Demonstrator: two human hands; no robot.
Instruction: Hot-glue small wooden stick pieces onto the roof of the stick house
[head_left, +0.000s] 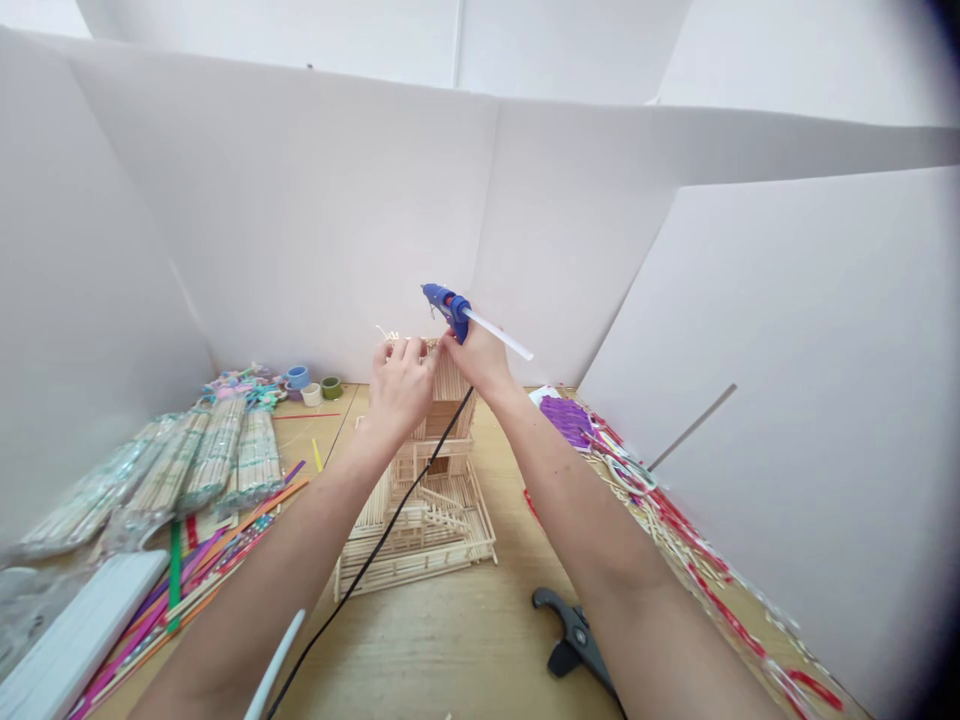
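Observation:
A model house of thin wooden sticks point(427, 520) stands on the wooden table point(450, 650). My right hand point(476, 360) grips a blue hot glue gun point(448, 305) above the roof, a clear glue stick jutting from its back. The gun's black cord point(375, 550) runs down over the house toward me. My left hand point(401, 385) is closed at the top of the house, fingers pinched on small sticks at the roof edge.
Bundles of wrapped sticks point(187, 465) and loose coloured sticks point(195, 580) lie left. Tape rolls point(311, 385) sit at the back left. A purple mat point(566, 418) and scattered sticks lie right. Black pliers point(574, 640) rest near my right forearm. White boards point(300, 220) surround the table.

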